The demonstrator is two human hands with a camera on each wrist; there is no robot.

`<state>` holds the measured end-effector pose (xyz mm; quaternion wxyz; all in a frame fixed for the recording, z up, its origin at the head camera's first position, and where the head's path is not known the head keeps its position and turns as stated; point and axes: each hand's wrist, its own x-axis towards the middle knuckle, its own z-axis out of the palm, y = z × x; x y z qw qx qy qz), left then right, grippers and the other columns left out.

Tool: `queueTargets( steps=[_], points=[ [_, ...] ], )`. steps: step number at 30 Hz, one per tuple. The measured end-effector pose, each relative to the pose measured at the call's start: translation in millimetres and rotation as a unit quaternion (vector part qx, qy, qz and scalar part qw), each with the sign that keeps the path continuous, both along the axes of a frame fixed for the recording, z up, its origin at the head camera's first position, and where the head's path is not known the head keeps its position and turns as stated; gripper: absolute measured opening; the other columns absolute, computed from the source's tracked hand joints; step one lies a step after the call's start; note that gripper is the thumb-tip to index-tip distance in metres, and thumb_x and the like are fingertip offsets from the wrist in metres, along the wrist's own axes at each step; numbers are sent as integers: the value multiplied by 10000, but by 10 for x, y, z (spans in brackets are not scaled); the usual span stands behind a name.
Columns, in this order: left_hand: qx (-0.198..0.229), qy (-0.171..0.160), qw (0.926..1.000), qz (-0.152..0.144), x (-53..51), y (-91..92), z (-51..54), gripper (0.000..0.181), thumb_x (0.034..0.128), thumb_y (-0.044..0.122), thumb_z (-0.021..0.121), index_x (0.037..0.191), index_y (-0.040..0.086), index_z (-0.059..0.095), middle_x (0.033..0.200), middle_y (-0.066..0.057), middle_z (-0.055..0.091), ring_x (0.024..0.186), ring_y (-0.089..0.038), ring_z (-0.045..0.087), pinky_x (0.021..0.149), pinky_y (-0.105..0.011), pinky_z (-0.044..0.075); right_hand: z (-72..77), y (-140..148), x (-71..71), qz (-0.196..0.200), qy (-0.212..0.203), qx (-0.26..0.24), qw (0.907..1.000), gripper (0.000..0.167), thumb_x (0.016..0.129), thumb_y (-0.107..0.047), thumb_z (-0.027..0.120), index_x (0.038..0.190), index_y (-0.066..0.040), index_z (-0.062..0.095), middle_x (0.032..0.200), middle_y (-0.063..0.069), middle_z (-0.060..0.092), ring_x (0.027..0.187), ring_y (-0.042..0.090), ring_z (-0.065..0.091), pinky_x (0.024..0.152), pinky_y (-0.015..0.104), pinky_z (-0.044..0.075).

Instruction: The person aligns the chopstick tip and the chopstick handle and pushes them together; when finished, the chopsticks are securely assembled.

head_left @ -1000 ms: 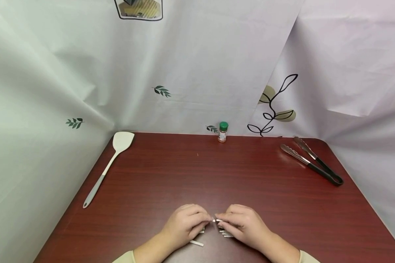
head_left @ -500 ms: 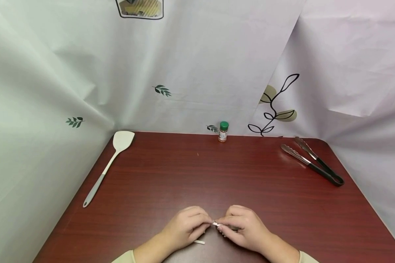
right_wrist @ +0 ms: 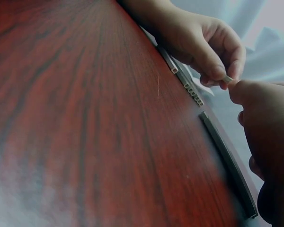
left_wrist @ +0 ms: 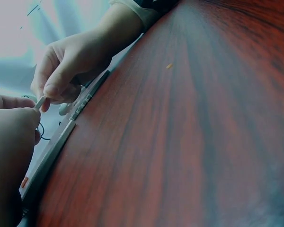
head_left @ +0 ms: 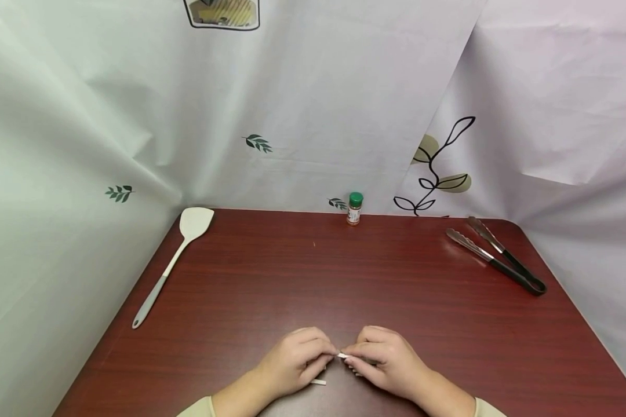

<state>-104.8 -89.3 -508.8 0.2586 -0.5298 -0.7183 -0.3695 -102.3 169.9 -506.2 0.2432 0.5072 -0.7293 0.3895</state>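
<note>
Just above the table (head_left: 313,289), my left hand (head_left: 296,360) and right hand (head_left: 390,358) face each other at the near middle. Fingertips of both pinch a short, thin white strip (head_left: 343,355), also visible as a pale strip (right_wrist: 228,79) in the right wrist view; most of it is hidden by the fingers. Beneath the left hand another white strip (head_left: 319,382) pokes out. In the right wrist view several hollow, square-ended strips (right_wrist: 193,94) lie side by side on the table, and a longer dark-looking strip (right_wrist: 227,165) lies under the right hand.
A white spatula (head_left: 173,260) with a grey handle lies along the left side. At the back stands a green-capped spice jar (head_left: 354,209). Metal tongs with black handles (head_left: 516,275) rest at the right. A white printed curtain (head_left: 313,104) borders the table.
A second ago two white ends showed at the fingertips with a small gap; now one white piece spans between the hands. Less of the strips beneath the hands is visible.
</note>
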Motion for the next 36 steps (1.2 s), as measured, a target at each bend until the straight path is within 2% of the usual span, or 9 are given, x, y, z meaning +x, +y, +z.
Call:
queueTargets(
  steps=[6, 12, 16, 23, 27, 31, 33, 36],
  points=[
    [-75, 132, 9998, 104, 0, 11, 14, 61, 988, 69, 734, 1039, 95, 753, 1024, 40, 712, 941, -65, 695, 919, -206, 550, -1, -21, 6, -165, -80, 19, 9998, 140, 925, -102, 833, 1056, -150, 814, 896, -110, 656, 765, -35, 558, 708, 87, 467],
    [-154, 103, 9997, 136, 11, 33, 21, 99, 1026, 76, 661, 1052, 89, 756, 1033, 40, 710, 957, -58, 697, 928, -219, 551, -14, -60, 20, -221, -119, -32, 9997, 71, 981, -130, 786, 1047, -134, 811, 894, -89, 666, 747, -9, 588, 713, 79, 474],
    [-195, -12, 9997, 139, 25, 43, 27, 105, 1031, 70, 651, 1059, 92, 750, 1044, 38, 708, 972, -59, 697, 936, -224, 549, -18, -79, 18, -167, -144, -65, 9997, 65, 997, -124, 768, 1049, -124, 807, 900, -75, 675, 754, -2, 599, 717, 79, 479],
    [-284, -458, 9982, 253, 88, 54, 26, 101, 1052, 85, 636, 1030, 101, 733, 1040, 38, 696, 968, -53, 687, 914, -178, 543, -35, -91, 48, -197, -283, -17, 9994, 60, 1013, -135, 749, 1039, -133, 803, 911, -84, 687, 748, -14, 589, 710, 74, 471],
    [-265, -535, 9977, 311, 100, 51, 29, 102, 1055, 86, 635, 1032, 101, 733, 1042, 42, 694, 973, -47, 683, 916, -179, 540, -18, -101, 47, -266, -117, -110, 9995, 70, 1016, -152, 748, 1039, -120, 806, 908, -66, 702, 749, 8, 614, 707, 103, 496],
    [-93, -283, 9972, 687, 55, 20, 45, 101, 1044, 96, 647, 1039, 117, 746, 1025, 54, 704, 954, -54, 689, 900, -238, 557, 43, -104, -3, -445, 93, -459, 9979, 101, 1008, -159, 750, 1037, -80, 807, 899, -20, 737, 766, 78, 671, 714, 209, 547],
    [23, -132, 9955, 940, 12, -15, 57, 99, 1029, 95, 656, 1037, 127, 749, 1008, 57, 713, 931, -65, 697, 878, -271, 569, 92, -101, -42, -460, 65, -723, 9963, 78, 985, -109, 761, 1023, -57, 804, 895, 14, 749, 769, 120, 690, 720, 246, 559],
    [117, -44, 9923, 1233, -66, -94, 67, 88, 1002, 105, 682, 1043, 145, 749, 987, 63, 721, 900, -75, 699, 850, -300, 575, 173, -96, -111, -431, -58, -1111, 9929, 43, 946, -24, 775, 983, -31, 796, 876, 62, 746, 754, 169, 694, 711, 242, 557]
  ],
)
